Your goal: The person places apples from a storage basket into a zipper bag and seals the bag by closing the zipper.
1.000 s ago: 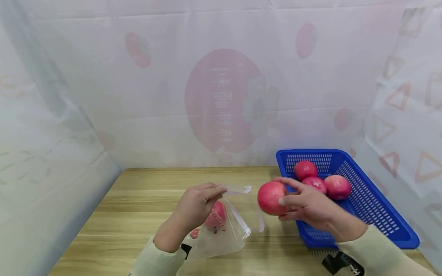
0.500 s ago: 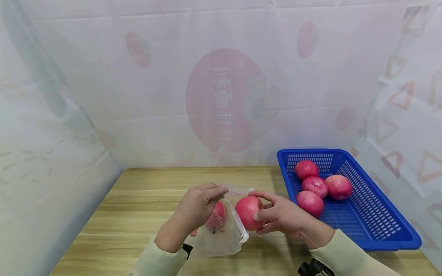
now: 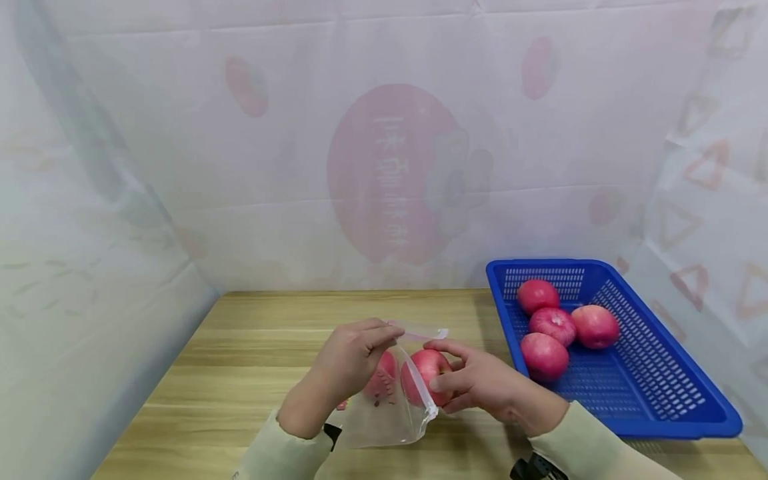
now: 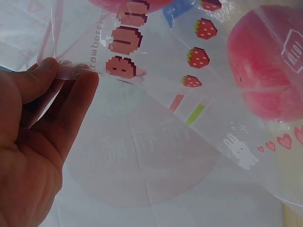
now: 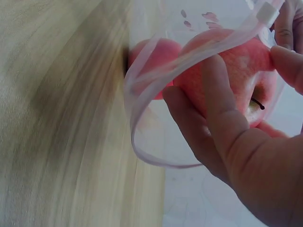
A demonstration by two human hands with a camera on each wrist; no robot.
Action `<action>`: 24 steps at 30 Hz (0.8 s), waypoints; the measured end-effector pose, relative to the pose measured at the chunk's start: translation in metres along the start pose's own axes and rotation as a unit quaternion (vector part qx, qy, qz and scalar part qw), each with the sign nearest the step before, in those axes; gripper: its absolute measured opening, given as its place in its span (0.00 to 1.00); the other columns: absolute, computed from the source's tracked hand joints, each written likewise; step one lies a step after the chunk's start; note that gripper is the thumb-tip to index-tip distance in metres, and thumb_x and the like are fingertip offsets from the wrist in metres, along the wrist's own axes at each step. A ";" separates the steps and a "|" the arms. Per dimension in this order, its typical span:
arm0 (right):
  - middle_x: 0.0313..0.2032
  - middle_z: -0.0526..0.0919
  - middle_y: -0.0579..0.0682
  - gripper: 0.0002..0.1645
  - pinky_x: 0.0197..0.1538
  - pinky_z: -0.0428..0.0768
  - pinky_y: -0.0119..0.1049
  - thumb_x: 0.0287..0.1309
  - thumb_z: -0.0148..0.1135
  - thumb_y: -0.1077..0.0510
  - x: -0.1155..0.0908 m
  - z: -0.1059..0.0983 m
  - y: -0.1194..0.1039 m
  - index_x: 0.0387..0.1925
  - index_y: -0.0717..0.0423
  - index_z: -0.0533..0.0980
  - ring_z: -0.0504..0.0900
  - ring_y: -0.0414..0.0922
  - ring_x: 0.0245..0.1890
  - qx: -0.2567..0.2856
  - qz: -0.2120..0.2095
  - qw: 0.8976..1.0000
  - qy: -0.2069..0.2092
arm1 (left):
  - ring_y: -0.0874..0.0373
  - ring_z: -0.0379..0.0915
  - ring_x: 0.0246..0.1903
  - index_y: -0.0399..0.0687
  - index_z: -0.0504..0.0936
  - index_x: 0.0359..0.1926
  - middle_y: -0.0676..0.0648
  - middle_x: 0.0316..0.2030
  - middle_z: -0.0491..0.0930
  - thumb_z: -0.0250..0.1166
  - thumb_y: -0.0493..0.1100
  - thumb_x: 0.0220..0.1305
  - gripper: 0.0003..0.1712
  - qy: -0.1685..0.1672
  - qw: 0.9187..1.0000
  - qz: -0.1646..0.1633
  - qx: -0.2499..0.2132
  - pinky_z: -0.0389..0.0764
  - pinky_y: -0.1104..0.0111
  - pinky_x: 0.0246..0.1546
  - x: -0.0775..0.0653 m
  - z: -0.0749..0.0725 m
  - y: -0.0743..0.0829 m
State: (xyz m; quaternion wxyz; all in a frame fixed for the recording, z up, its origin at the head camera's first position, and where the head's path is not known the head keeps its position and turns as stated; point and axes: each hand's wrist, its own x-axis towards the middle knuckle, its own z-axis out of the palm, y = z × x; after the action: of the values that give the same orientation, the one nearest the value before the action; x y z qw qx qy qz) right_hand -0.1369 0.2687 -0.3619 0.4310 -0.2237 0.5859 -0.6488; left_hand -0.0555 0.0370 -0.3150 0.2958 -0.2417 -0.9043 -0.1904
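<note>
Held apple [image 3: 429, 368]: sitting at near centre, seemingly only part-way bagged, its left side resting inside the printed zip bag [image 3: 384, 427].
Look: showing smooth pinkish-red skin, a dark stem [image 5: 258, 103] poking out.
Right hand [image 3: 483, 380]: you are gripping the held apple.
Left hand [image 3: 351, 357]: you are pinching the bag's edge.
Already inside: one bagged apple [image 3: 381, 381] is lying further left.
Blue basket [image 3: 678, 429]: standing at right, holding four apples [image 3: 552, 325] left unbagged.
</note>
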 end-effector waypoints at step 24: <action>0.60 0.76 0.66 0.36 0.55 0.78 0.48 0.62 0.57 0.68 -0.003 0.017 0.000 0.72 0.66 0.61 0.79 0.56 0.55 0.025 0.009 0.998 -0.052 | 0.58 0.83 0.36 0.41 0.89 0.45 0.50 0.37 0.86 0.71 0.30 0.59 0.12 -0.011 1.000 -0.020 0.000 0.84 0.67 0.38 -0.002 -0.007 0.001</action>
State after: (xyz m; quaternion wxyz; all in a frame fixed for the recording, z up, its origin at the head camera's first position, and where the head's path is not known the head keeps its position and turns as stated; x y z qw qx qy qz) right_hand -0.1216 0.2612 -0.3578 0.4722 -0.2414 0.5484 -0.6466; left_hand -0.0502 0.0339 -0.3103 0.2824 -0.2256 -0.9121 -0.1934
